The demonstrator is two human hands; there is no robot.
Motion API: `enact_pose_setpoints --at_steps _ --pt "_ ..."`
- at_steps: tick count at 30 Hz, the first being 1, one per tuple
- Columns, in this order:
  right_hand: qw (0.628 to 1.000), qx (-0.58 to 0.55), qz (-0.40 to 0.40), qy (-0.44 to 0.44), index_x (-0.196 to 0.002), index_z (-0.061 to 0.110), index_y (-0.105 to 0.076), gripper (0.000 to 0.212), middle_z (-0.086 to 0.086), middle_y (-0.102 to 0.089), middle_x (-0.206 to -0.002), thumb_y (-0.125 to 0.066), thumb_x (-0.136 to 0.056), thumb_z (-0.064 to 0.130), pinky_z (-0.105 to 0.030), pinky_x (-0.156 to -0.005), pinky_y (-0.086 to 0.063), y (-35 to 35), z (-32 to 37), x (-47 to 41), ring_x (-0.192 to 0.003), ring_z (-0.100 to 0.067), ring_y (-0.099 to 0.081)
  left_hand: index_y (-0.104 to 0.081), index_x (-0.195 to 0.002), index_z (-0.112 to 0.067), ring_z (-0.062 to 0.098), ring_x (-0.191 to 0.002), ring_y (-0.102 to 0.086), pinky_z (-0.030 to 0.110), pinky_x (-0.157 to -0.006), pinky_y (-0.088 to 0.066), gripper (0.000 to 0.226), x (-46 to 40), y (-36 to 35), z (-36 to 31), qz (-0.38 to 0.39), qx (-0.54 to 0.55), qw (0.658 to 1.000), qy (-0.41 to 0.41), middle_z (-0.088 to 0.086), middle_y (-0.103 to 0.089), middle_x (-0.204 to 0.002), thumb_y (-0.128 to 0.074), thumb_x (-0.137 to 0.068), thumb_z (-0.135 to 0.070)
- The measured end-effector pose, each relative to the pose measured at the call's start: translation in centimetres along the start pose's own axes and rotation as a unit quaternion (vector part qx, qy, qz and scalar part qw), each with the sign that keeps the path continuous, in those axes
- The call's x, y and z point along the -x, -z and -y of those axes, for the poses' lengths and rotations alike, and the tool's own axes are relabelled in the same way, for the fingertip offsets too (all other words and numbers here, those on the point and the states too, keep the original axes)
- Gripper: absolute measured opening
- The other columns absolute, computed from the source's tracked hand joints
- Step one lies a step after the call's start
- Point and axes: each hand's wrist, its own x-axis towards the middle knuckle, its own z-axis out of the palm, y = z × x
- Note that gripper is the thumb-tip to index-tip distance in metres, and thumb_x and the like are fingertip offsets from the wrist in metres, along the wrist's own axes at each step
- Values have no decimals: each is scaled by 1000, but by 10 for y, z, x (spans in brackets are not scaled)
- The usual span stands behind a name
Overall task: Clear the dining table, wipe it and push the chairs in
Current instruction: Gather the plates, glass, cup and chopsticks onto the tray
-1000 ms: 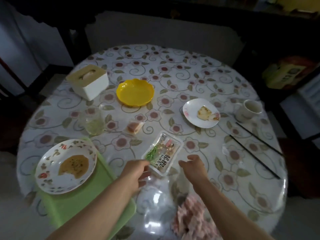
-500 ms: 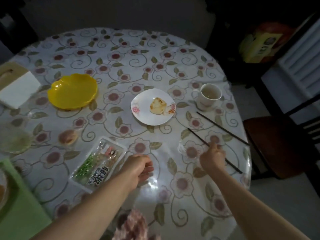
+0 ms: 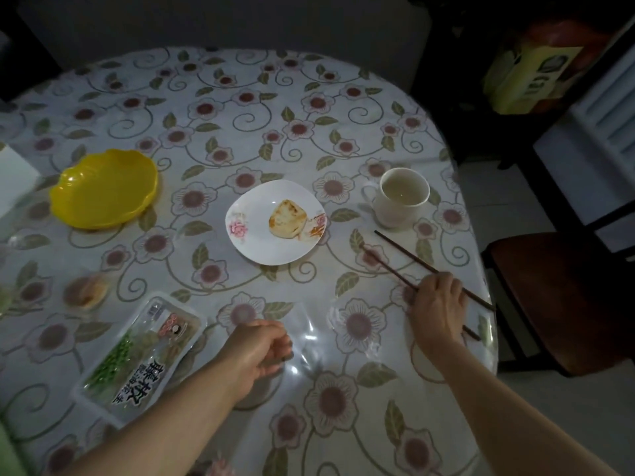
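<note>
Two dark chopsticks (image 3: 395,249) lie slanted near the right edge of the round table (image 3: 309,97) with its flowered cloth. My right hand (image 3: 438,305) is on their near half, fingers curled over both sticks. My left hand (image 3: 261,345) hovers low over the table near the front, fingers loosely curled and holding nothing. A white plate (image 3: 254,235) with a piece of flatbread sits mid-table. A white cup (image 3: 402,197) with pale liquid stands right of the plate. A yellow dish (image 3: 103,188) is at the left. A clear plastic food pack (image 3: 141,355) lies just left of my left hand.
A small wrapped snack (image 3: 87,292) lies left of the pack. A white box (image 3: 13,176) shows at the left edge and a green tray (image 3: 7,451) at the bottom left. A dark chair (image 3: 563,297) stands out from the table on the right, shelves behind it.
The view swung right. My right hand moved from beside the food pack to the chopsticks and closed over them. My left hand drew away from the pack.
</note>
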Motion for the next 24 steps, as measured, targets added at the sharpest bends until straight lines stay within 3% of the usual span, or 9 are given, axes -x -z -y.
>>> enact_pose_setpoints --at_steps 5,9,13,16,18,20,24 --pt "995 79 57 6 -114 5 -45 48 -16 -50 -117 -62 -80 33 -39 -99 -35 5 -4 -37 -111 -32 -46 -56 -96 -13 18 -67 -62 29 -65 -44 9 -7 9 -7 -14 -9 1000 -25 6 -65 -77 -51 -91 -7" --pt "995 86 38 41 -111 2 -48 35 -19 -55 -109 -56 -86 24 -41 -90 -41 0 -1 -34 -102 -35 -52 -58 -93 -13 19 -72 -61 29 -65 -44 9 -7 19 -11 -22 -16 999 -28 6 -65 -79 -51 -91 -7" --pt "994 60 76 46 -109 3 -45 19 -19 -53 -111 -40 -94 13 -43 -85 -45 0 5 -23 -101 -35 -52 -61 -94 -10 19 -71 -61 30 -68 -44 12 -3 26 -15 -20 -7 999 -26 7 -64 -78 -49 -92 -8" --pt "994 37 87 49 -107 4 -43 14 -16 -48 -113 -36 -95 9 -43 -73 -49 13 16 -18 -92 -35 -59 -61 -94 -9 20 -70 -61 29 -67 -44 12 0 33 -18 -21 11 999 -28 9 -64 -80 -49 -92 -6" --pt "996 1 84 42 -104 9 -41 12 -13 -50 -108 -33 -95 8 -39 -66 -45 24 29 -12 -87 -36 -60 -62 -99 -7 19 -67 -60 28 -64 -44 14 2 39 -20 -21 21 999 -33 9 -64 -79 -50 -91 -6" --pt "994 -73 73 28 -97 13 -42 9 -14 -59 -96 -34 -96 11 -38 -68 -46 35 49 -7 -83 -35 -60 -62 -102 -6 18 -65 -59 26 -59 -44 16 2 47 -21 -24 31 999 -37 7 -63 -77 -50 -92 -6" --pt "973 -214 88 -1 -101 7 -60 18 -14 -64 -95 -44 -96 15 -28 -58 -40 53 104 6 -73 -27 -54 -63 -101 -9 29 -86 -65 33 -65 -50 14 2 72 -20 -31 44 998 -31 13 -68 -92 -52 -92 -12"
